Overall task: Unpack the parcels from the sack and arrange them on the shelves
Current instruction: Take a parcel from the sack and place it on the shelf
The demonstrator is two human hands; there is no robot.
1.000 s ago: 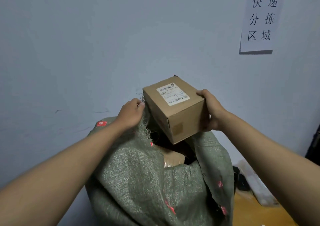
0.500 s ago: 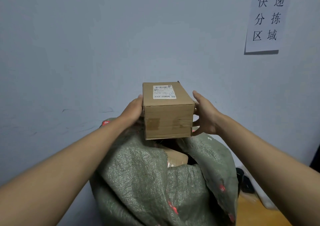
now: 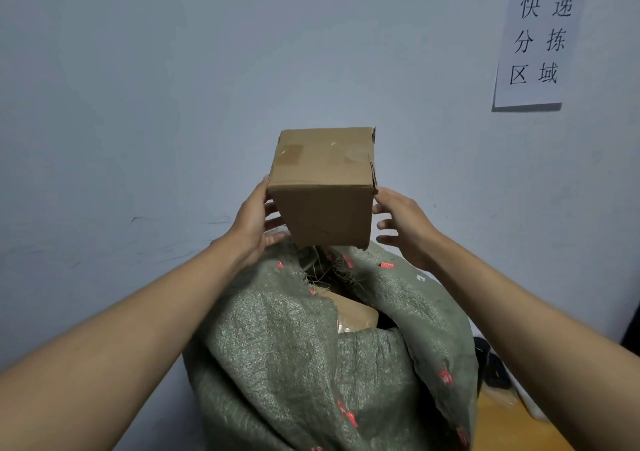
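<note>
Sack [image 3: 294,364] seen nearest, green woven, mouth open, another parcel [image 3: 349,314] lodged inside. Cardboard box [image 3: 322,191] held clear above sack mouth, pinched at sides: left hand [image 3: 258,224] gripping left face, right hand [image 3: 398,222] touching right edge, lower fingers spread free. One box judged out; rest unpacked not yet, shelves not in view. Beyond: blue-grey wall, paper sign [image 3: 540,42] upper right, dark item [image 3: 491,364] beside sack on floor.

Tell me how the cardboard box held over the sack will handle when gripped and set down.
The cardboard box probably stays stiff: its faces look flat and its edges straight between the left hand and right hand. It seems light, held aloft by the fingers alone. Flat sides suggest it will sit steady rather than roll.
</note>
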